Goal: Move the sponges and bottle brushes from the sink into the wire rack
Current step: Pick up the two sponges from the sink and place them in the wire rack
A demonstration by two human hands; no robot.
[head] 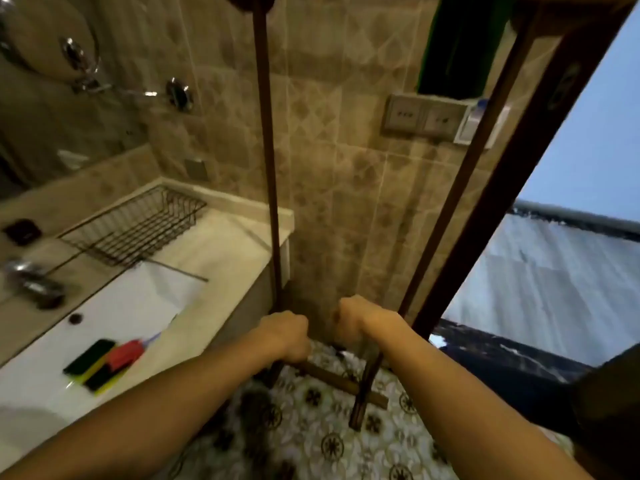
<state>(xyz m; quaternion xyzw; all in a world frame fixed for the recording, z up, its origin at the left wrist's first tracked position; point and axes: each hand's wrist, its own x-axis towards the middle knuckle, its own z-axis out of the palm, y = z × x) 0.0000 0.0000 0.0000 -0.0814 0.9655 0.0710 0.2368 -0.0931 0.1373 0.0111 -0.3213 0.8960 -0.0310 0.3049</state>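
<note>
So the sponges [92, 367] are sitting in the sink [41, 386], down near its front edge, a red-headed brush [126, 351] lying right against them. The rack [135, 230] is up at the back corner of the worktop [221, 247] and looks empty. Thing is, neither hand is anywhere near that stuff. The left hand [285, 336] and right hand [360, 322] are both closed tight around the crossbars of a wooden stand [341, 382] on the floor beside the counter. Honestly my worry is the stand: it's tall, and if it tips or swings left it could clip the worktop edge or knock the rack. Everything's blurry too, so I can't tell how steady it is.
</note>
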